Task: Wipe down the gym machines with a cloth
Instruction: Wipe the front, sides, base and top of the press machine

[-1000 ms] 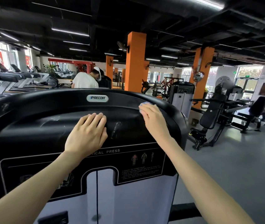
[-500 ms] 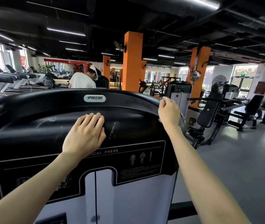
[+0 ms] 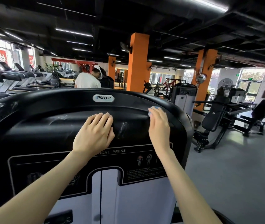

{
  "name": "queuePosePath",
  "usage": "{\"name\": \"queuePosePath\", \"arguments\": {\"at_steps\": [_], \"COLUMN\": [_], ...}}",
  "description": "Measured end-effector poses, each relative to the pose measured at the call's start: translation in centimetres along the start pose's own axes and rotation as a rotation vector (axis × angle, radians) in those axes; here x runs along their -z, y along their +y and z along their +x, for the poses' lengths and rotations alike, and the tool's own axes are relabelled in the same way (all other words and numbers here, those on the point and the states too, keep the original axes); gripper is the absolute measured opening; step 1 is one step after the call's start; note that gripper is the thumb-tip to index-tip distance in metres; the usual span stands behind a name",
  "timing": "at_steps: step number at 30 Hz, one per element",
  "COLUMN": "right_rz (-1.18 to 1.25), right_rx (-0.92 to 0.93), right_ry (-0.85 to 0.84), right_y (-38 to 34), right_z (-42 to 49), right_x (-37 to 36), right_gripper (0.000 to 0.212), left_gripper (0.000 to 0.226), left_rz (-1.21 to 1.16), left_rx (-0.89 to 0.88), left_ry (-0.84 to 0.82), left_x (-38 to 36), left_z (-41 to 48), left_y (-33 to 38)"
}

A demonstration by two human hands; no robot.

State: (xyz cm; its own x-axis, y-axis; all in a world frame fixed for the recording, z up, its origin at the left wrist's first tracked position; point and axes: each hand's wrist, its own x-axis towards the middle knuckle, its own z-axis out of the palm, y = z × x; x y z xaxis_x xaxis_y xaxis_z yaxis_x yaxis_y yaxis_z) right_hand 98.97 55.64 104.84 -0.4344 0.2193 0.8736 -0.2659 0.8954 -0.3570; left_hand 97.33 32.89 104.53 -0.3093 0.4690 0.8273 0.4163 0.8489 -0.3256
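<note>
The right hand (image 3: pixel 159 125) has slid back inward from the right edge of the black machine (image 3: pixel 47 126), pressing the cloth (image 3: pixel 155 108) down with near-straight fingers; the left hand (image 3: pixel 94 133) stays flat and relaxed on it. The cloth, a small pale-blue wad, peeks past the right fingertips, right of the Precor badge (image 3: pixel 103 98).
</note>
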Motion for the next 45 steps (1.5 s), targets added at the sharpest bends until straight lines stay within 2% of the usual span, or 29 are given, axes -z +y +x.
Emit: {"name": "queuePosePath", "arguments": {"at_steps": [2,5,7,11,14,17,19,21,23,24,25,27,29,30,34,41,45], "right_rz": [0.086,0.138,0.045,-0.007,-0.006,0.064,0.051,-0.016,-0.066,-0.095,-0.105,-0.048,0.071,0.091,-0.078,-0.028,0.049], "right_rx": [0.004,0.167,0.191,-0.120,-0.043,0.196,0.326,0.262,0.021,-0.030,-0.002,0.166,0.303,0.301,0.099,0.142,0.325], "right_ry": [-0.119,-0.235,-0.217,-0.039,-0.083,-0.180,-0.239,-0.248,-0.205,-0.188,-0.186,-0.216,-0.349,-0.439,-0.665,-0.822,-0.863], "right_y": [-2.3,-4.4,-3.2,-0.7,-4.2,-6.9,-6.3,-4.2,-2.4,-2.6,-3.5,-5.0,-4.8,-4.0,-0.3,-4.1,-4.5], "right_z": [0.0,-0.3,0.2,1.2,0.5,-1.0,-0.9,0.2,1.4,1.6,1.4,0.6,0.9,1.9,6.8,7.9,6.8], "right_x": [-0.5,-0.4,0.0,0.1,-2.1,-2.8,-1.8,-0.5,-0.1,-0.4,-1.1,-2.3,-1.4,-0.5,1.1,-2.2,-2.0], "right_gripper": [0.030,0.030,0.031,0.028,0.030,0.035,0.039,0.037,0.036,0.035,0.035,0.032,0.032,0.033,0.037,0.038,0.038], "left_gripper": [0.040,0.038,0.038,0.040,0.040,0.040,0.039,0.038,0.036,0.035,0.034,0.035,0.036,0.036,0.035,0.035,0.035], "left_rz": [-0.006,-0.033,-0.044,-0.058,-0.079,-0.087,-0.072,-0.055,-0.041,-0.038,-0.036,-0.036,-0.036,-0.033,-0.025,-0.011,-0.010], "left_rx": [0.003,0.010,0.013,0.023,0.019,0.036,0.046,0.043,0.038,0.038,0.040,0.038,0.031,0.034,0.032,0.019,0.020], "left_ry": [-0.006,-0.002,-0.010,-0.024,-0.016,-0.008,0.008,0.028,0.039,0.040,0.040,0.048,0.058,0.065,0.091,0.115,0.115], "left_x": [0.1,0.2,0.3,0.1,0.0,0.2,0.2,0.1,-0.1,-0.2,-0.2,-0.3,-0.5,-0.5,-0.5,-0.6,-0.5], "left_z": [-0.1,-0.1,-0.1,-0.2,-0.2,-0.2,-0.3,-0.3,-0.3,-0.3,-0.3,-0.4,-0.6,-0.6,-0.6,-0.6,-0.6], "left_y": [0.0,0.0,-0.1,0.0,-0.2,-0.4,-0.5,-0.5,-0.5,-0.5,-0.5,-0.5,-0.5,-0.5,-0.5,-0.5,-0.6]}}
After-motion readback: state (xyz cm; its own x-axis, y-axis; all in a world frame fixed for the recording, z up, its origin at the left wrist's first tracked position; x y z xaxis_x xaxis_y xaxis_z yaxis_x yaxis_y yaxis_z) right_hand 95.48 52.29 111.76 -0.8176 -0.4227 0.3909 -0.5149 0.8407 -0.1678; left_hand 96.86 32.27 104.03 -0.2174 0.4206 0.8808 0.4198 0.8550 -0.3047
